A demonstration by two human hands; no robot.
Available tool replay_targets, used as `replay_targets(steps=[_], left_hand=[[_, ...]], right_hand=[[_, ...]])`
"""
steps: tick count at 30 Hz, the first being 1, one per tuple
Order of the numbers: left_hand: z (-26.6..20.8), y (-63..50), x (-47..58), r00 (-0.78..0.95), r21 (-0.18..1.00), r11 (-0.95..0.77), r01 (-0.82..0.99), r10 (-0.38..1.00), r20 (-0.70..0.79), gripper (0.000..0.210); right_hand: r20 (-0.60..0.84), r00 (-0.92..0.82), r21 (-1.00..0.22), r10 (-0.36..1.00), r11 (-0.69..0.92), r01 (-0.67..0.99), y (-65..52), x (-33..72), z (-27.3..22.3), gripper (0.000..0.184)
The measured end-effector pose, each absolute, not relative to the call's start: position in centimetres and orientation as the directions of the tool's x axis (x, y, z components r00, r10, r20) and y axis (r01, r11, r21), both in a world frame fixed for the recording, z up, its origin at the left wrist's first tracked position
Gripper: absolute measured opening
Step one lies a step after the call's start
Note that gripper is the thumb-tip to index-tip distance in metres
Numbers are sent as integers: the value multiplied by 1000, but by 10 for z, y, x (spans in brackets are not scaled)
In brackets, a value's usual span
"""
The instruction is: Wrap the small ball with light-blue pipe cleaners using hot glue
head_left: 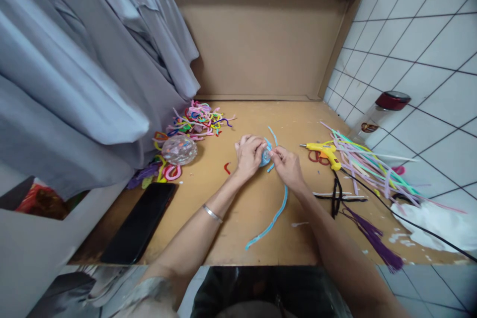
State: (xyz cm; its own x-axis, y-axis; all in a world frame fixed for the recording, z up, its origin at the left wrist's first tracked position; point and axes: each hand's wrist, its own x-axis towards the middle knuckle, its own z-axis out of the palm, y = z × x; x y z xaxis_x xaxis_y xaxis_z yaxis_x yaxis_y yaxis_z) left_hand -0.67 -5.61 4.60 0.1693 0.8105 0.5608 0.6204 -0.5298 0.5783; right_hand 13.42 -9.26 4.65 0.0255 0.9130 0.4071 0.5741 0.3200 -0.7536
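Note:
In the head view, my left hand [250, 154] is closed on the left side of a small light-blue rounded piece [265, 157], partly hidden by the fingers. My right hand [286, 165] pinches at its right side, where a light-blue pipe cleaner [278, 214] comes out from under the hand and curves down toward the front of the table. Another short blue end [273, 134] sticks up beyond the fingers. A small red pipe cleaner piece [227, 168] lies left of my left hand.
Pipe cleaner scraps [197, 119], a clear faceted bowl [179, 150] and a black phone [139, 223] are at left. On the right lie a yellow glue gun [323, 151] with its cord, long pipe cleaners [357, 164], a purple tassel [374, 238] and a bottle [376, 117]. Cardboard [261, 44] stands behind.

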Motion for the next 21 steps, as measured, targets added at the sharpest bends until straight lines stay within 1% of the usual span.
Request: replay_targets(steps=[3, 5, 7, 10, 15, 21], left_hand=[[47, -55, -8, 151, 619, -522, 587, 822, 549, 25], [47, -53, -11, 167, 635, -542, 550, 817, 552, 24], [45, -51, -15, 183, 646, -566, 513, 807, 562, 23], [43, -49, -18, 206, 642, -599, 479, 787, 581, 22], [42, -49, -19, 235, 610, -615, 499, 774, 588, 25], [43, -53, -16, 232, 568, -610, 552, 767, 598, 21]], right_hand=[[381, 55, -825, 923, 313, 470, -91, 134, 46, 28], [290, 57, -910, 955, 257, 326, -90, 133, 46, 30], [177, 15, -973, 984, 173, 152, -89, 132, 47, 35], [74, -38, -997, 997, 74, -19, -89, 132, 49, 38], [11, -10, -989, 1000, 9, -147, -89, 133, 51, 32], [-2, -27, -985, 1000, -7, -175, -90, 132, 53, 31]])
